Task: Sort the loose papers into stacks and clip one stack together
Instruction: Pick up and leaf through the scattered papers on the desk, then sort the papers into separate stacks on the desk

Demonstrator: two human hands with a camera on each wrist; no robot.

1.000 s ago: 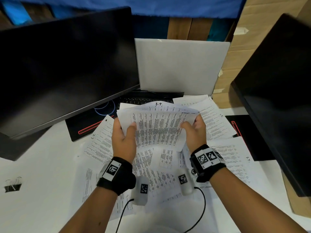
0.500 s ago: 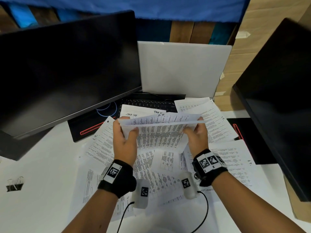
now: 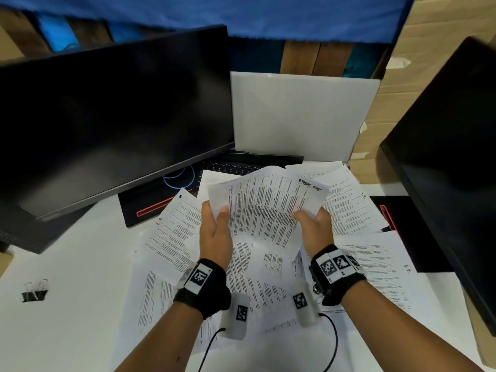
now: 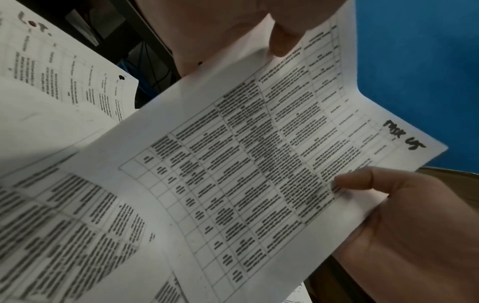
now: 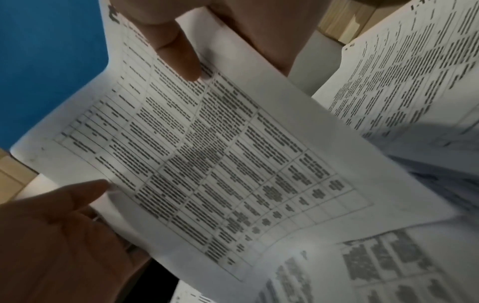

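I see the white desk (image 3: 67, 264) mostly covered by loose papers (image 3: 370, 264) lying fanned and overlapping, so sorting looks barely begun. I hold one printed sheet (image 3: 268, 208) raised above them, my left hand (image 3: 214, 232) and right hand (image 3: 314, 226) each pinching a side edge, thumb on top. The binder clip (image 3: 35, 291) sits unused, far left.

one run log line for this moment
sort | both hands hold sheet above paper pile | clip on desk, untouched
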